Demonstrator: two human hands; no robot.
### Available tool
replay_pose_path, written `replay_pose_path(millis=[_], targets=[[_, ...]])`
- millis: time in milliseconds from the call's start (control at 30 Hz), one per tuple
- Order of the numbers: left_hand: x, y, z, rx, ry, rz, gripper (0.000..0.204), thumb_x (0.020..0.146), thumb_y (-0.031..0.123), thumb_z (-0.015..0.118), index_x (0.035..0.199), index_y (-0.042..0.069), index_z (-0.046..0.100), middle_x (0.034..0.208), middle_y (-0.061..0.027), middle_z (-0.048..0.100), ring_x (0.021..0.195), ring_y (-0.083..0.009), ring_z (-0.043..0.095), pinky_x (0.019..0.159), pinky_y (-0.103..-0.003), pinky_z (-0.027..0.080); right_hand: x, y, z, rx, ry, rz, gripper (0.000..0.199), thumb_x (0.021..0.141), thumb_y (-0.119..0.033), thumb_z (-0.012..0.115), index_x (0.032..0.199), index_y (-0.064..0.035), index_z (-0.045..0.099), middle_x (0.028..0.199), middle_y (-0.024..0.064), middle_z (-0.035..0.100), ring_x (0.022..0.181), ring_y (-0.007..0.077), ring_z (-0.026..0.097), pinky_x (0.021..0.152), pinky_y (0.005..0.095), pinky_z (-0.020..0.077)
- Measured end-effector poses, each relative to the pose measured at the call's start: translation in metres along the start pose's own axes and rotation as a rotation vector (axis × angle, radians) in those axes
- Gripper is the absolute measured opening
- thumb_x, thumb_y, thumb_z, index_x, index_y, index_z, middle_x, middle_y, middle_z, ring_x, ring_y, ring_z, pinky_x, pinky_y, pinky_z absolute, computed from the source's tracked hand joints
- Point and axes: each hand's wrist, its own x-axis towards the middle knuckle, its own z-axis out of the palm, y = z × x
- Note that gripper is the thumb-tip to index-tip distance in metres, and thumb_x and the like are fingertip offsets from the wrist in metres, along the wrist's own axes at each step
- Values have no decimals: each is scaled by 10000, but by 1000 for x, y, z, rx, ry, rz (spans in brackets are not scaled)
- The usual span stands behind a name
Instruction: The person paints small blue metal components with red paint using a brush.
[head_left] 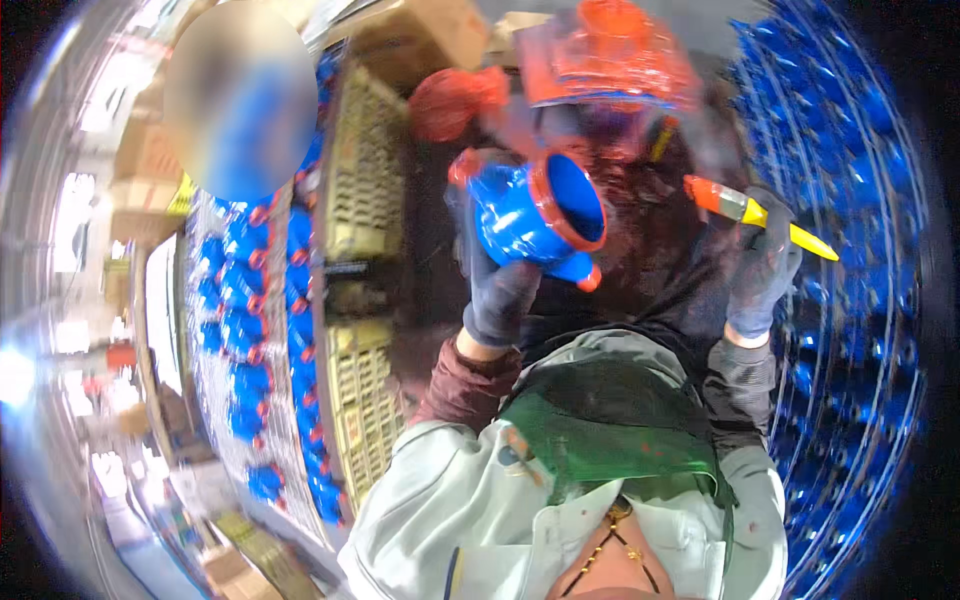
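Note:
My left hand (503,300), in a dark grey glove, is closed round a glossy blue pipe fitting (508,215). Its wide round mouth is rimmed in orange-red, and two short side outlets carry red ends. That mouth faces right and a little up. Off to the right, my right hand (765,265), gloved too, grips a paintbrush (750,212) with a yellow handle. The brush's red-coated bristles point left, toward the fitting but apart from it. Beyond both hands stands an orange-red, paint-smeared container (610,75), blurred by motion.
A blurred red round object (455,103) lies beyond the fitting. Racks of many blue parts (840,300) line the right side. To the left stand beige perforated crates (360,200), then rows of blue fittings (245,330) with red ends. A cardboard box (420,45) sits at the back.

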Motion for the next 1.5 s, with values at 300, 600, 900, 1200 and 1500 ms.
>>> replay_pose_path(millis=[300,600,900,1200,1500], targets=[[-60,124,-111,179,481,404,462,878,300,611,1205,-11,508,1058,-136,637,841,-247,655,729,-368,558,-26,51,71,773,-184,815,342,936,-304,617,1162,-51,656,850,-39,559,643,43,442,540,203,320],[-113,299,-247,1180,1214,941,888,702,72,822,1403,56,277,1282,-129,455,1056,-248,529,922,-407,489,-31,56,86,591,-149,610,397,956,-330,572,1206,-27,630,676,-36,481,561,52,410,503,196,306],[-136,377,-431,1634,2097,139,907,633,469,792,1369,71,443,1327,-226,473,1194,-352,514,1011,-445,433,-16,30,71,594,-137,746,452,967,-328,560,1278,1,551,583,-32,453,470,48,372,438,215,286],[-93,321,-410,2040,1309,-298,529,836,405,610,1269,110,544,1205,-179,595,1050,-362,607,915,-454,484,-10,-6,83,734,-206,804,284,973,-198,554,1229,-85,597,629,-4,566,468,52,459,399,198,334],[38,373,-304,2078,603,521,332,895,292,540,1111,59,636,1073,-146,650,967,-303,612,862,-423,479,65,-29,67,1057,-485,478,429,940,-199,580,1338,-55,511,852,31,580,657,94,538,539,234,438]])
